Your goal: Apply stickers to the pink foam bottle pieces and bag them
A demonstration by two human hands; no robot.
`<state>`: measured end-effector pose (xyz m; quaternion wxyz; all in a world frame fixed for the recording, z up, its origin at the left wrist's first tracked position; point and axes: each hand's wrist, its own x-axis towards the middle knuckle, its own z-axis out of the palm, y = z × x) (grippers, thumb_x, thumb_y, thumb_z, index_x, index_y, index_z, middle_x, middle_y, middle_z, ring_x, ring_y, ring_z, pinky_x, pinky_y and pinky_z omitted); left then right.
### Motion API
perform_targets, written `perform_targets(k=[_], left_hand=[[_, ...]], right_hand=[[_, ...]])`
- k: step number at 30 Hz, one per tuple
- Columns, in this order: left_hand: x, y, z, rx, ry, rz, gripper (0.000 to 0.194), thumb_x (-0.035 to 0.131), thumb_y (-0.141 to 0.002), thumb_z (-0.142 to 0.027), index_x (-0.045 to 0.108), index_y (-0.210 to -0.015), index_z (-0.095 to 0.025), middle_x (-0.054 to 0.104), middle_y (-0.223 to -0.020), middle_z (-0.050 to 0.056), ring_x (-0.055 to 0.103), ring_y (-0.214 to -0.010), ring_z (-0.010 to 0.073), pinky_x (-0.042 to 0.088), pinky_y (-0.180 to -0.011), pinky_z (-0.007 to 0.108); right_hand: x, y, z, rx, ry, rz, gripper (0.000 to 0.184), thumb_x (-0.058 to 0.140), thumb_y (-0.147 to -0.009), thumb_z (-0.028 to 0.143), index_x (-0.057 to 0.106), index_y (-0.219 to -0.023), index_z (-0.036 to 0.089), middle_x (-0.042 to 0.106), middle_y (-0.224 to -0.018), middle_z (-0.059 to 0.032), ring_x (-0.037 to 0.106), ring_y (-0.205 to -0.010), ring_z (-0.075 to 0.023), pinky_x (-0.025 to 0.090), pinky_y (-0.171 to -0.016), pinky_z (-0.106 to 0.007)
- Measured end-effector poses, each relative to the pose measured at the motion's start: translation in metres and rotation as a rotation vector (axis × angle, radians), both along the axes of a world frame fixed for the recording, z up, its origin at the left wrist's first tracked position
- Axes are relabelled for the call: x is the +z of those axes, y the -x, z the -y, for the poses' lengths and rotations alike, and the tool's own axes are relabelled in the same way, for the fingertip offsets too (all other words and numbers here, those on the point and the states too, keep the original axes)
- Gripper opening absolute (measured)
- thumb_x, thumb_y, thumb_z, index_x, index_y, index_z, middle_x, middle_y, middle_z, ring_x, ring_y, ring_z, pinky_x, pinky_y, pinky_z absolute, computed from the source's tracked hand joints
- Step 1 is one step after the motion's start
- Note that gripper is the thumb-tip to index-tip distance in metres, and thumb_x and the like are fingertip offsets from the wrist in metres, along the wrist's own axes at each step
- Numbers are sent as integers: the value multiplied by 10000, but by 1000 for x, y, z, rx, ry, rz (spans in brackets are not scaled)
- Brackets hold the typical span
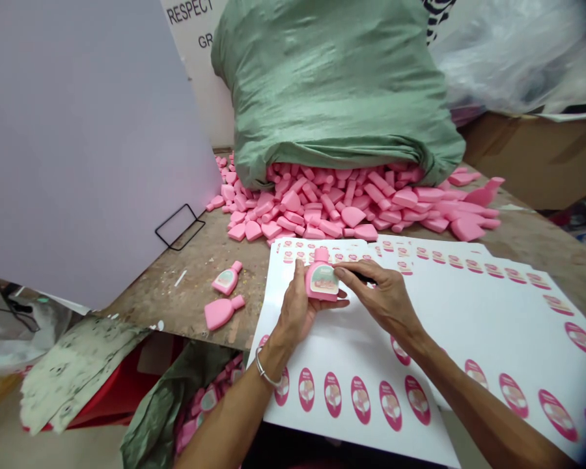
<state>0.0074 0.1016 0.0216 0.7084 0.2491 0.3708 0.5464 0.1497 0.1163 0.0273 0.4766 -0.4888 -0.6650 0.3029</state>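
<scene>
My left hand (299, 306) grips a small pink bottle (321, 279) with an oval label on its face, held over a white sticker sheet (351, 339). My right hand (383, 293) reaches in from the right, its fingers pinched against the label's right edge. Rows of pink oval stickers (360, 398) line the sheet's near edge. A metal bangle sits on my left wrist.
A green woven sack (336, 85) lies behind, spilling a heap of pink bottles (346, 205) onto the worn table (185, 286). Two loose bottles (227, 279) lie at the left, one labelled. A grey board (78, 130) stands left. A second sticker sheet (508, 306) lies right. A bag below the table holds more bottles (200, 404).
</scene>
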Motion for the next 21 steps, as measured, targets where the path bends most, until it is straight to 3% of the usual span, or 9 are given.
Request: perform_targets(k=[13,17,19,21], left_hand=[[2,1,0,-25,-15,54,554,420,-880,-592,654,-982,-100,714,-902,131,685,-874,261,557,-813,452],[6,3,4,-83,-136,28,313,654,-791,-351,613,-1005,-126,676,-965,88,664,-874,221,552,-828,420],[7,2,7,-94,-160,-14,281,685,-749,-242,595,-990,-129,652,-955,67,649,-853,191,553,-822,397],[9,1,12,-126,-157,-49,256,665,-758,-223,585,-980,-126,637,-928,62,639,-835,177,553,-813,384]], right_hand=[[-4,3,-3,-25,-81,77,190,619,-827,419,723,-875,268,722,-885,-26,614,-828,-210,471,-825,-401],[0,0,-2,-92,-161,287,238,611,-827,447,716,-893,243,713,-843,-52,597,-813,-229,429,-824,-415],[2,0,-1,-189,-196,413,348,652,-772,509,702,-956,218,708,-897,-90,589,-873,-272,407,-839,-445],[2,0,-2,-202,-170,403,485,679,-711,572,665,-1036,213,692,-1003,-103,592,-931,-287,419,-846,-443]])
